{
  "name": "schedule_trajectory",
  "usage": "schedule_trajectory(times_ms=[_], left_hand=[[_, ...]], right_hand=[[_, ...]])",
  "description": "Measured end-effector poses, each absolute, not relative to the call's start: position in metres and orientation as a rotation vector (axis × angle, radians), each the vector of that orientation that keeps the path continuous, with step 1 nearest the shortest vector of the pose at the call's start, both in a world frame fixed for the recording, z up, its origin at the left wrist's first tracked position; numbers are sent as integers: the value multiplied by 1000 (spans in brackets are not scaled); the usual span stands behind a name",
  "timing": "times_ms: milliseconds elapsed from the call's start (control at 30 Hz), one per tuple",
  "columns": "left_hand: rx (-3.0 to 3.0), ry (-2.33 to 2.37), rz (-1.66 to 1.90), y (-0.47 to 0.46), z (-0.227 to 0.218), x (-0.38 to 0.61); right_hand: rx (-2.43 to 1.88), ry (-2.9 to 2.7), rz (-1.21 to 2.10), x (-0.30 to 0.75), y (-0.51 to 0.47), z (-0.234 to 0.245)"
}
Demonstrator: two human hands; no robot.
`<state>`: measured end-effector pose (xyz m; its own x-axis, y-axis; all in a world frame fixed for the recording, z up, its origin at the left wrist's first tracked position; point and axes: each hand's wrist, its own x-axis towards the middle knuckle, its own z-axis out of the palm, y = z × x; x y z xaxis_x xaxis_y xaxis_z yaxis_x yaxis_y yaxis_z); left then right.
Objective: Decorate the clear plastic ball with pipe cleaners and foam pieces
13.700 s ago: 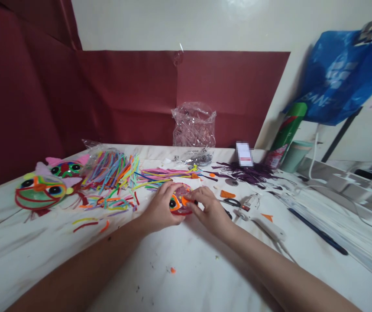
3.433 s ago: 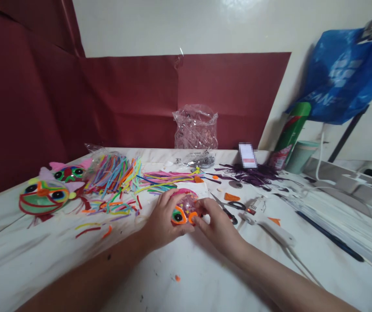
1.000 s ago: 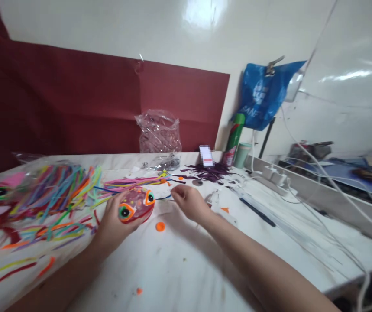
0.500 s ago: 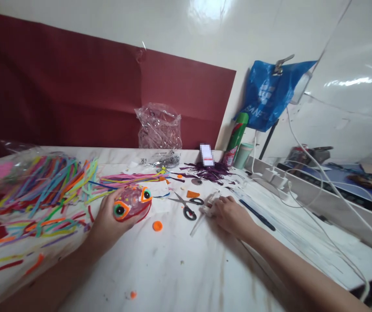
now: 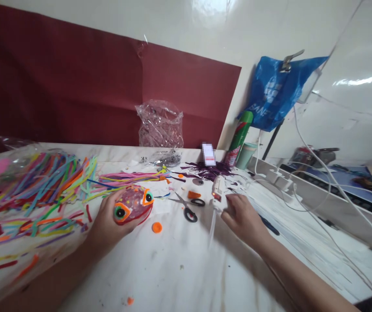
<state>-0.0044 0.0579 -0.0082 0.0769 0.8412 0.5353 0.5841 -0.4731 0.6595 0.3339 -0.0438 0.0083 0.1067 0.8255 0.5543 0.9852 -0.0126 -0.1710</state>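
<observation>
My left hand (image 5: 109,223) is wrapped round a rounded reddish craft fish head (image 5: 134,203) with orange-rimmed green and black eyes and a red mouth edge. In my right hand (image 5: 242,219) is a white hot glue gun (image 5: 217,195), its clear glue stick (image 5: 211,227) sticking out toward me. Between the hands lie black-handled scissors (image 5: 189,210), partly spread, beside an orange piece (image 5: 194,194). A round orange disc (image 5: 157,227) rests on the table just right of the fish head.
Many coloured pipe cleaners (image 5: 46,182) cover the table's left side. Purple strips (image 5: 205,170) lie at the back, near a phone (image 5: 208,154) with a blurred screen. A dark pen-like tool (image 5: 270,226) lies right of my right hand. White cables and a power strip (image 5: 281,184) run along the right.
My right hand has raised the glue gun off the table and turned it more upright. My left hand still holds the fish head in nearly the same place.
</observation>
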Motion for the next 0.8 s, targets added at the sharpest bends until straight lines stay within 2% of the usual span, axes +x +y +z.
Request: schedule_trajectory(times_ms=[67, 200, 267, 400, 800], left_hand=[[2109, 1418, 1368, 58, -10, -4], [2239, 1313, 1463, 56, -12, -4], [2315, 1253, 1431, 54, -13, -5], [2407, 1194, 1402, 53, -14, -7], [2471, 1135, 1333, 50, -13, -3]], right_hand=[[-1723, -1683, -215, 318, -44, 23], [-1540, -1628, 558, 271, -47, 43], [-1384, -1710, 727, 249, -50, 41], [-1169, -1817, 631, 225, -59, 21], [-1162, -2029, 516, 227, -57, 5]])
